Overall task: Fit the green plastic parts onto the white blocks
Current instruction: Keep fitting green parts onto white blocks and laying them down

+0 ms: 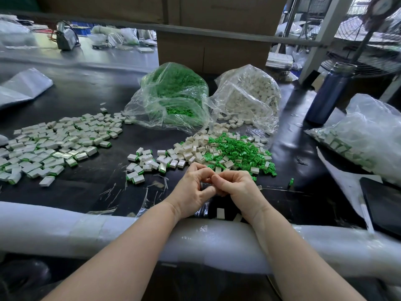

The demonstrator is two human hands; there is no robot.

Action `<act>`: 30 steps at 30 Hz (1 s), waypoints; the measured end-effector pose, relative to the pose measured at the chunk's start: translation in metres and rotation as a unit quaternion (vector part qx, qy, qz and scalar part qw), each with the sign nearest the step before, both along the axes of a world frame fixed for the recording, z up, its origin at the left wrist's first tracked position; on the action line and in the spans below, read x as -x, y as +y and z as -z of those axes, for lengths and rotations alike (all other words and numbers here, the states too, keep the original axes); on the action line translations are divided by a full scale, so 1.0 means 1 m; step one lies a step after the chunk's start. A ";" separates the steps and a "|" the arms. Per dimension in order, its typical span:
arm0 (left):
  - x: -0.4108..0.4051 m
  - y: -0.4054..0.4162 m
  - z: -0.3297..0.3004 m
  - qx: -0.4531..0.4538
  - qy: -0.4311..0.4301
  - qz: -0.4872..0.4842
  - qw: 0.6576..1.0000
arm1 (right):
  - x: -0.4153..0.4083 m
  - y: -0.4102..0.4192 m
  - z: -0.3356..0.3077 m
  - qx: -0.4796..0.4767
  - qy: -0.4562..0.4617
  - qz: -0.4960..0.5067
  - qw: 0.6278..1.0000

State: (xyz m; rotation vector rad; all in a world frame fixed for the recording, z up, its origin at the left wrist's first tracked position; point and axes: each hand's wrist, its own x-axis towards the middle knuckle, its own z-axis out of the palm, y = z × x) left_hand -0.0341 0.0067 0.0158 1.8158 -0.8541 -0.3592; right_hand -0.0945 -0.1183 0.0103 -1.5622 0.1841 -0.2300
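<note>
My left hand (191, 190) and my right hand (236, 187) meet over the black table's near edge, fingers curled and fingertips touching. They pinch a small part between them; only a pale sliver of it shows. Just beyond lies a mixed heap of loose green plastic parts (243, 151) and empty white blocks (191, 148). White blocks with green fitted lie in a small group (147, 161) and in a wide pile (50, 146) at the left. One white block (220, 213) lies under my wrists.
An open bag of green parts (173, 94) and a bag of white blocks (249, 94) stand behind the heap, before a cardboard box (212, 55). A blue bottle (329, 94), another filled bag (368, 131) and a dark tablet (384, 205) are at the right. A foam-wrapped edge (86, 231) runs under my forearms.
</note>
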 end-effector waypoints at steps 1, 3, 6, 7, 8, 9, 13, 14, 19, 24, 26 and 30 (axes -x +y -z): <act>0.000 0.000 0.000 -0.001 -0.004 0.003 1.000 | 0.000 0.000 0.000 -0.002 -0.002 -0.001 1.000; 0.000 0.000 0.000 -0.002 -0.006 0.008 1.000 | 0.000 0.000 -0.001 -0.004 -0.007 -0.002 1.000; 0.001 0.000 0.000 0.000 -0.008 0.011 1.000 | 0.001 0.000 -0.002 -0.008 -0.012 -0.004 1.000; 0.001 0.000 0.000 0.000 -0.008 0.013 1.000 | 0.001 0.000 -0.002 -0.009 -0.014 -0.004 1.000; 0.001 0.000 0.000 0.001 -0.008 0.014 1.000 | 0.001 0.001 -0.002 -0.009 -0.015 -0.004 1.000; 0.001 0.000 0.000 0.000 -0.006 0.014 1.000 | 0.002 0.001 -0.002 -0.010 -0.015 -0.004 1.000; 0.002 -0.001 -0.001 -0.001 0.002 0.017 1.000 | 0.002 0.001 -0.002 -0.019 -0.018 0.001 1.000; 0.002 -0.001 -0.002 0.000 0.002 0.017 1.000 | 0.002 0.001 -0.002 -0.021 -0.018 0.002 1.000; -0.002 0.000 0.001 0.012 0.003 -0.019 1.000 | 0.000 0.004 0.000 -0.004 -0.023 0.012 1.000; -0.006 0.000 0.004 0.002 -0.016 -0.063 0.998 | 0.000 -0.001 0.001 0.046 -0.036 0.101 0.993; -0.006 -0.001 0.005 -0.004 -0.020 -0.060 0.998 | 0.001 0.000 0.000 0.084 -0.035 0.106 0.990; -0.006 0.000 0.005 -0.006 -0.018 -0.056 0.998 | 0.001 0.000 0.000 0.126 -0.023 0.102 0.986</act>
